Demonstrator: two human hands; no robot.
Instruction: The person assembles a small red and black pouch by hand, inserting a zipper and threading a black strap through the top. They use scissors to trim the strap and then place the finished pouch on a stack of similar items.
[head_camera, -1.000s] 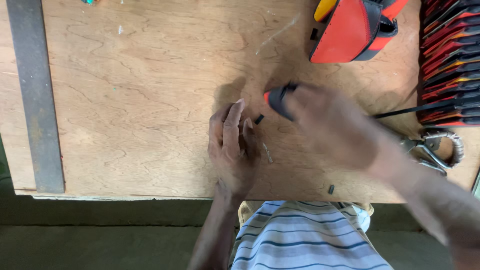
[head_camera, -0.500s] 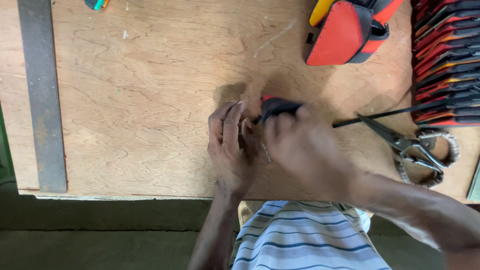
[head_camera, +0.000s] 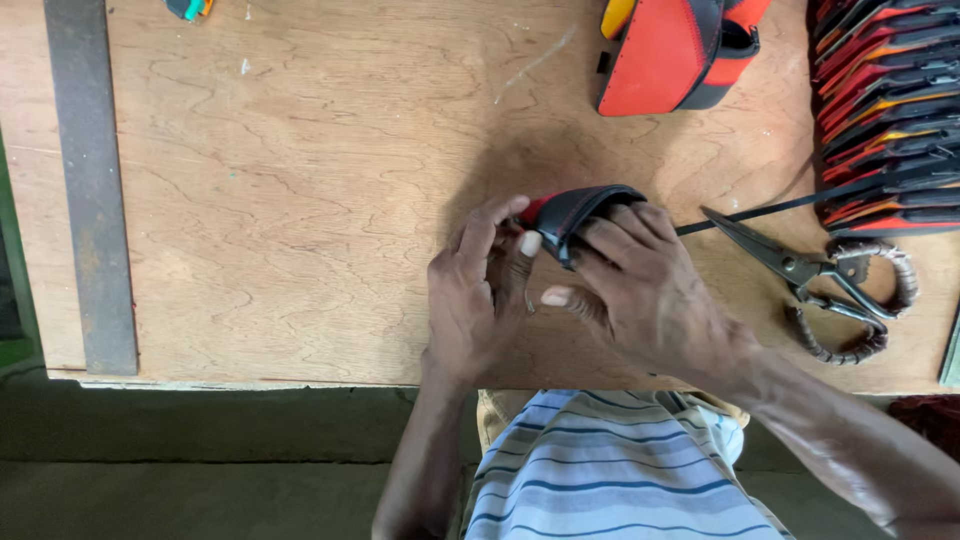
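We've got a small black & red folded piece (head_camera: 578, 212) in hand, near the middle of the wooden tabletop (head_camera: 300, 200), a bit twd the front edge. It's curved over like a flap or strap: black outer face w/ a line of stitching along the rim, red showing underneath at its left end. Our right hand (head_camera: 650, 295) lies over its right side, fingers curled across the black face, thumb stretched out below. Our left hand (head_camera: 480, 295) comes in from the left, fingertips pinching the red end; thumb meets the piece just beside the right fingers. Both hands closed on it, touching each other. Can't tell if the piece rests on the wood or is lifted off it. Just right of the right hand lie scissors (head_camera: 815, 285), blades pointing at us-left, handles wrapped in cord. A thin black strip (head_camera: 760, 210) runs from near the piece twd a stack of red/black/orange pieces (head_camera: 885, 110) at the right edge. Farther back, a bigger red & black pouch (head_camera: 675, 50). Well apart at far left, a long metal ruler (head_camera: 90, 190) lies flat.
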